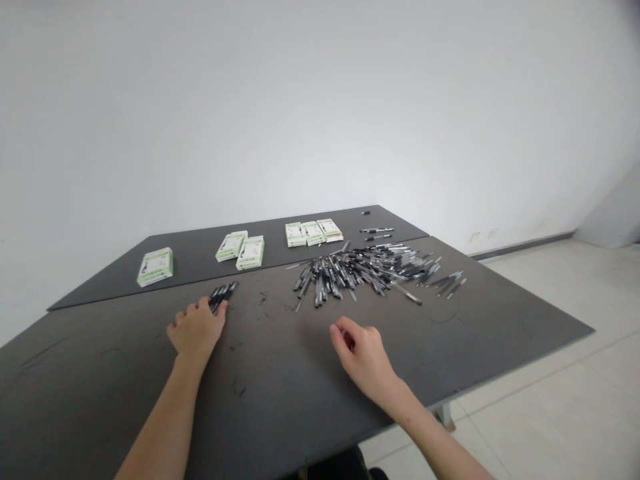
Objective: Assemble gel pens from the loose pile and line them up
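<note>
My left hand point(197, 327) rests on the left part of the table, its fingers closed around a small bunch of black pens point(223, 293). Their ends stick out beyond the thumb and fingers. My right hand point(365, 360) is curled above the table's near middle, thumb against the fingertips, with no pen showing in it. Just beyond it spreads a large heap of loose black and clear pens point(345, 273), pointing many ways.
Behind the heap lie three green-and-white boxes point(313, 233) in a row. Two more boxes point(250, 253) lie left of them, and a stacked box point(155, 267) is farther left. Stray pens point(377, 231) lie at the back right. A seam crosses the dark table point(280, 413); a wall stands behind.
</note>
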Motion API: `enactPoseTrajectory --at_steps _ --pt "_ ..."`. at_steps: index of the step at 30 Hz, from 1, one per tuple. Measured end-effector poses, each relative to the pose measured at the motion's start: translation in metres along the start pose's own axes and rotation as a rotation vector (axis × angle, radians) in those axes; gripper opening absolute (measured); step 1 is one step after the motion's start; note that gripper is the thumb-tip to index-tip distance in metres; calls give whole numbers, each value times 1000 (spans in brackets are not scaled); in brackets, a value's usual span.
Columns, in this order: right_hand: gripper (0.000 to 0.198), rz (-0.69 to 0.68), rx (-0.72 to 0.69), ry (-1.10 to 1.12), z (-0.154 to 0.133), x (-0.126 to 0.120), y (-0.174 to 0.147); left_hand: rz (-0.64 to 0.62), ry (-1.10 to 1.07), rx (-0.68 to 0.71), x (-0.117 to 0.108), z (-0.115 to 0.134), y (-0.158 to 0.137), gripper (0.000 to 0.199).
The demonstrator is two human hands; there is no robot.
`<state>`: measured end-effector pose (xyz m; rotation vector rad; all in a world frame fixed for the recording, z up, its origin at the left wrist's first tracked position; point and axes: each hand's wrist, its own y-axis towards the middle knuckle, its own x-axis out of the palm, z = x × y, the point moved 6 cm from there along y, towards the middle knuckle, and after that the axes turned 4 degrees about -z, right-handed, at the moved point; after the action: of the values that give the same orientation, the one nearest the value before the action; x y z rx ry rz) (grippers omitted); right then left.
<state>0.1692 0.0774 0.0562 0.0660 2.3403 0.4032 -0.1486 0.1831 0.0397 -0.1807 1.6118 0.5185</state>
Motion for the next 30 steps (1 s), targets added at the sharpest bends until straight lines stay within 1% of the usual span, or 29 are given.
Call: enactPoseTrajectory --at_steps 2,4,6,7,9,11,13,15,17,19,20,23,25,27,30 --pt "30 9 3 -24 1 -1 0 38 -21 -7 -3 0 -3 34" --pt "30 37 11 -52 5 -5 1 96 -56 -14 -11 1 -7 41" --pt "30 78 26 -72 12 -11 0 171 -100 -4 -25 5 -14 55" --pt "31 101 37 -81 17 -15 -1 209 -126 19 -34 9 -19 59" --pt "34 144 72 -142 31 -26 -2 271 -181 77 -51 21 -32 56" --pt "37 179 123 -241 47 -42 1 289 -238 164 -65 38 -52 45" --pt "39 195 165 -323 61 -59 14 253 -310 295 -70 60 -79 34" --pt "37 171 170 -373 69 -72 38 212 -386 444 -71 82 -113 25" --pt "32 93 135 -426 68 -76 72 193 -460 587 -71 101 -147 22" --pt "28 -5 103 -481 62 -69 107 183 -548 717 -70 116 -175 19" --pt "25 -63 88 -506 59 -61 123 189 -591 757 -70 121 -186 19" --pt "28 -215 62 -579 49 -29 158 225 -713 804 -69 125 -203 17" --pt "30 -292 49 -624 45 -5 171 249 -782 818 -67 122 -207 18" --pt "32 -362 41 -660 44 15 179 241 -821 822 -63 119 -209 16" --pt "32 -457 41 -702 48 35 190 226 -883 799 -58 115 -209 14"
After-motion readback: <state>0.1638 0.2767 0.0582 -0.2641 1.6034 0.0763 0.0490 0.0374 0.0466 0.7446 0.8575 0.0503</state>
